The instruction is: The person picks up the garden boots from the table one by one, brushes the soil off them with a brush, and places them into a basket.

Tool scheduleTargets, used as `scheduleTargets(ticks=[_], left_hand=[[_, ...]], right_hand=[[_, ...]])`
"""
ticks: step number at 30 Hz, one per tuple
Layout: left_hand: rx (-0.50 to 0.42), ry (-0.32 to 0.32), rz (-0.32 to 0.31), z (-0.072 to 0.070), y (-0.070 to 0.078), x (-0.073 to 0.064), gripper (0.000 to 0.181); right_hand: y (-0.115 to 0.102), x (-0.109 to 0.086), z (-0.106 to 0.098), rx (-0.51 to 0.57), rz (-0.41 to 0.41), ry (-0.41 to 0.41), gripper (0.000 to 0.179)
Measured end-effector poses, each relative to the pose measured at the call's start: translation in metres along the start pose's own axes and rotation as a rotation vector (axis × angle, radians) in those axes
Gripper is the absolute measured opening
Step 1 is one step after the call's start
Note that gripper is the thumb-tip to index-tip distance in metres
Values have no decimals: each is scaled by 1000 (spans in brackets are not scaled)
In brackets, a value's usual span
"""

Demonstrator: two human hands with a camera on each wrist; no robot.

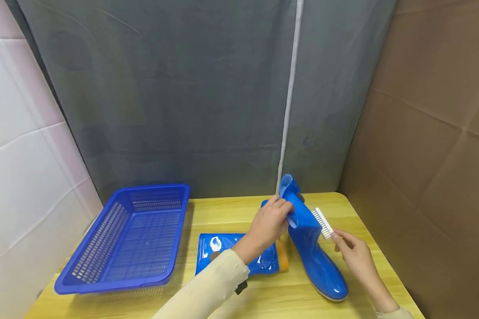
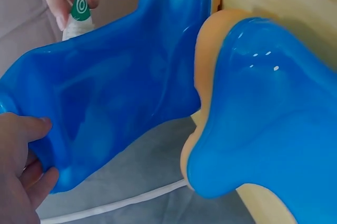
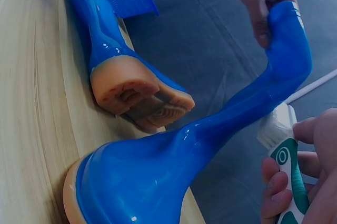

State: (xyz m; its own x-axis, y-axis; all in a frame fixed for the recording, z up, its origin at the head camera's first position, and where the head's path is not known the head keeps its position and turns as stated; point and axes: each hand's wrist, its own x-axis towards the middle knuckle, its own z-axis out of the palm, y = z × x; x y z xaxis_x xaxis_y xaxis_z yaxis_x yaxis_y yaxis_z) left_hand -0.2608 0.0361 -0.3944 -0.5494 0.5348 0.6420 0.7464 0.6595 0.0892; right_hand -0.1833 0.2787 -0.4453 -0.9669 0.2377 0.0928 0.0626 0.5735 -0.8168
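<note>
A blue rubber boot [image 1: 326, 271] stands at the table's right side, its shaft bent and creased. My left hand [image 1: 269, 221] grips the shaft near its top opening, thumb and fingers pinching the rubber in the left wrist view. My right hand [image 1: 353, 254] holds a scrub brush [image 3: 284, 155] by its green and white handle. Its white bristles face the shaft, right at the rubber surface. A second blue boot [image 2: 263, 92] with an orange sole [image 3: 131, 84] lies on its side to the left, partly hidden behind my left forearm in the head view.
A blue plastic basket [image 1: 147, 243] with perforated walls sits on the left of the wooden table [image 1: 223, 212]. Grey cloth [image 1: 183, 97] hangs behind the table, and a brown cloth [image 1: 431, 133] hangs along the right side.
</note>
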Motion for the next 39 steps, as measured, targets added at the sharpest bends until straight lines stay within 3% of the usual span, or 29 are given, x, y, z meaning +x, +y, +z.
scheduleTargets(ticks=[5,14,17,21,28,34,37,39], left_hand=[[0,1,-17,2,-1,-8,18],[-40,60,-9,-3,-8,-17,20],[-33,73,18,-7,-13,-13,21],[12,62,57,-15,-22,3,26],[191,-82,130,-19,-35,35,37],[421,-289,325,-26,-45,64,50],[534,-329,403,-32,-50,75,40],[578,-323,418,-34,-52,78,34]], right_hand=[[1,2,0,8,-8,-8,54],[-7,9,0,-35,-27,-31,54],[-13,14,1,-48,-50,-26,50],[-20,23,6,-24,-68,-30,46],[-30,31,15,45,-60,-49,45],[-31,26,17,88,-69,-48,42],[-31,23,18,121,-79,-66,42],[-31,22,18,138,-83,-87,43]])
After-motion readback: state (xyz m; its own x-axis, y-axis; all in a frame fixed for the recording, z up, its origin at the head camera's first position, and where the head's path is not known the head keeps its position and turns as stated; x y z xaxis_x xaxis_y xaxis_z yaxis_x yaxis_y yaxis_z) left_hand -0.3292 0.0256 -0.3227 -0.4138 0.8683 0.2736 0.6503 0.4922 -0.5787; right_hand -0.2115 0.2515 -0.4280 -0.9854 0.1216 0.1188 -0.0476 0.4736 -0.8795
